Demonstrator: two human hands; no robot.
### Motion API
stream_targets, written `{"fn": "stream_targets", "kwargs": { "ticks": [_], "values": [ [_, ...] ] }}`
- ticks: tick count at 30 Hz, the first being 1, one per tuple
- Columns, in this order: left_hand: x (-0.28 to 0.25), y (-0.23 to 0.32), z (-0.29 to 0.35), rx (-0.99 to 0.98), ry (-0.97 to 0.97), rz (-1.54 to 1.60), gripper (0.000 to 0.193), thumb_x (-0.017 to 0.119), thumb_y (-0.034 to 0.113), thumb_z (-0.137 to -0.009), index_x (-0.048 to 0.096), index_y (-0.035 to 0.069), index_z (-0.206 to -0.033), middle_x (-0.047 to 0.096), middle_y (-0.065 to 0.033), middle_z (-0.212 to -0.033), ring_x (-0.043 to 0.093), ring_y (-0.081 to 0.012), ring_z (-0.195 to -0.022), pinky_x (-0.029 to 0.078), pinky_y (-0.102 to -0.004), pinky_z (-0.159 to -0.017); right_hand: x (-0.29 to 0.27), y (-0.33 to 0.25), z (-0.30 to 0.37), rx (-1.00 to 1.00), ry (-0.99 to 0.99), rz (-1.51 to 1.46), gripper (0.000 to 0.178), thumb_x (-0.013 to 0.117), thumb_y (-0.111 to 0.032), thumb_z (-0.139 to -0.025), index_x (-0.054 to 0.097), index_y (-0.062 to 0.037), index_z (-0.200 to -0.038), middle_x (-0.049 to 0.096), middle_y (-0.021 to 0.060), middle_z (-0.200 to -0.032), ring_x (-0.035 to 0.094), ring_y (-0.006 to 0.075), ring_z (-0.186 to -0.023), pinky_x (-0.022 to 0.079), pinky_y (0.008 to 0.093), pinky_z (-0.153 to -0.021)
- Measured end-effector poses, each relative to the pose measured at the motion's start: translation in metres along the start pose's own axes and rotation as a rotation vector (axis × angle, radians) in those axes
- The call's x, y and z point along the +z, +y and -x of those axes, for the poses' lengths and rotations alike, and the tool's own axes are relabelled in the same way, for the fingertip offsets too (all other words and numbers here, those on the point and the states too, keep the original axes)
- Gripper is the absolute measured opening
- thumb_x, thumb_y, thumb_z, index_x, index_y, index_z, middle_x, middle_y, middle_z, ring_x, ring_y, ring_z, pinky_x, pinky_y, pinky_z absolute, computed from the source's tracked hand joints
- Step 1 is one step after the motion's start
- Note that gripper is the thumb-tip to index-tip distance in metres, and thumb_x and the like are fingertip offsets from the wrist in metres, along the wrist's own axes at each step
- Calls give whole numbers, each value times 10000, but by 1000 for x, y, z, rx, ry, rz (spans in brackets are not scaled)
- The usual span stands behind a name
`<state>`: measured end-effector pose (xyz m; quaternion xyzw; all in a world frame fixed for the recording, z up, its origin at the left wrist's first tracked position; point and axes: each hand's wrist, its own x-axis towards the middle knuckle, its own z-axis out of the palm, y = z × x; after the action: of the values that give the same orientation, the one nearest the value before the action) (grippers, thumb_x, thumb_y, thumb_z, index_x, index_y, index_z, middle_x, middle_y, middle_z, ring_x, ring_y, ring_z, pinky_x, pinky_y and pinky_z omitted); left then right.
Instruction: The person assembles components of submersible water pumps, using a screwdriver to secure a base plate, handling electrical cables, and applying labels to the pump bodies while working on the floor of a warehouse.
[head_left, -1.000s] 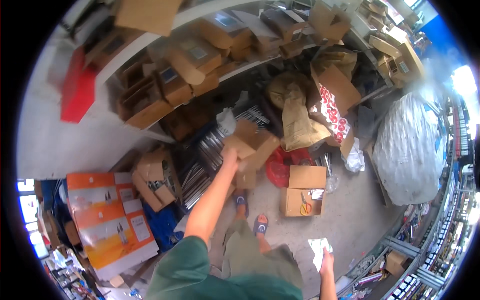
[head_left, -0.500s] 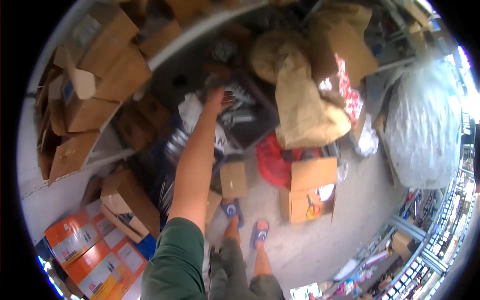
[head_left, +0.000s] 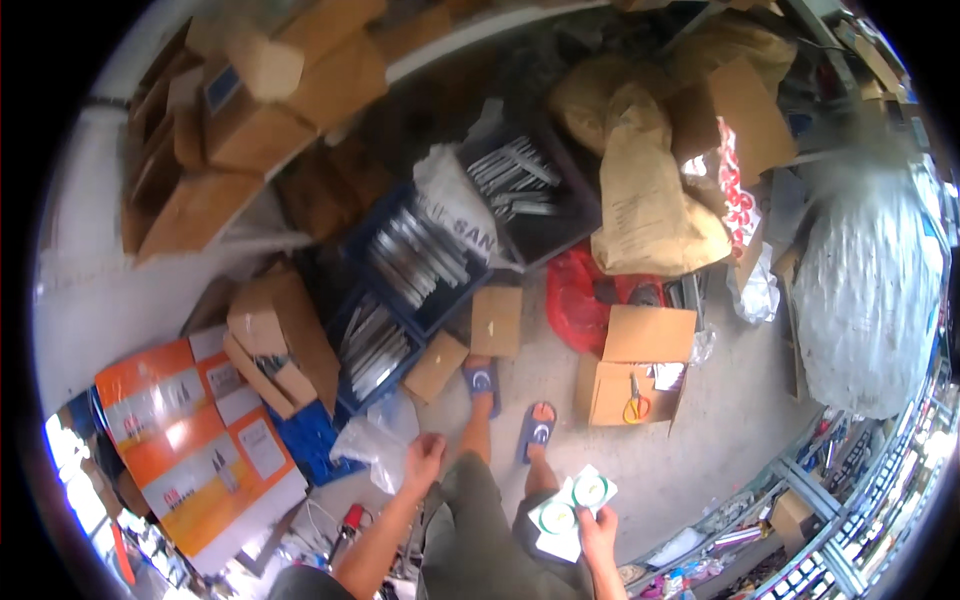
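My left hand is drawn back beside my left thigh. Its fingers are curled in, and what they hold, if anything, I cannot make out. Close to it on the left lies a clear plastic bag. In my right hand, low in front of me, are white cards with green rings, gripped at their edge by thumb and fingers. Bundles of shiny metal strips fill two blue bins ahead on the left. More strips lie in a dark bin farther off, with a white printed sack between the bins.
An open carton with yellow-handled scissors stands right of my feet, before a red bag. Behind it are brown paper sacks. A large plastic-wrapped bundle is at right. Orange cartons sit at left, and shelving runs lower right.
My left arm has come back from the dark bin to beside my thigh. My right hand with the white cards has risen further into view. The whole view has shifted.
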<state>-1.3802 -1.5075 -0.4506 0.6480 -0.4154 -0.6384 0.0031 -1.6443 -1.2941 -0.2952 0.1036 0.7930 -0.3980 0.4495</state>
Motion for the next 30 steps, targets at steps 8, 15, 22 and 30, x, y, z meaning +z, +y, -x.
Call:
{"fn": "stream_targets", "kwargs": {
  "ticks": [8,15,22,30],
  "values": [
    [80,94,59,296,-555,132,972,775,285,-930,111,47,-1599,383,-194,-1523,450,-300,-1386,427,-411,-1116,100,-61,-55,-671,-244,732,369,753,-125,-768,567,-35,-1074,646,189,-794,669,404,-735,519,469,-654],
    [130,87,68,116,-564,1035,811,729,352,-967,269,28,-1551,442,-116,-1469,396,-225,-1416,343,-370,-1169,112,-81,-49,-610,-483,795,950,662,7,-815,119,13,-1595,653,204,-1178,673,280,-1033,547,367,-843],
    [107,46,10,-184,-408,1335,261,695,233,-994,641,39,-1160,675,-41,-1103,650,-151,-1039,541,-324,-888,155,-92,-75,-320,-883,881,587,737,-32,-904,455,10,-1418,653,130,-1221,647,213,-1088,537,347,-886],
    [61,-1,-7,-140,-207,1743,437,512,185,-1020,533,-84,-1364,703,-183,-1152,715,-285,-1014,587,-399,-905,233,-75,-65,-568,-780,1082,560,789,-120,-882,501,7,-1345,599,107,-1262,611,190,-1026,529,312,-794]
  ]
}}
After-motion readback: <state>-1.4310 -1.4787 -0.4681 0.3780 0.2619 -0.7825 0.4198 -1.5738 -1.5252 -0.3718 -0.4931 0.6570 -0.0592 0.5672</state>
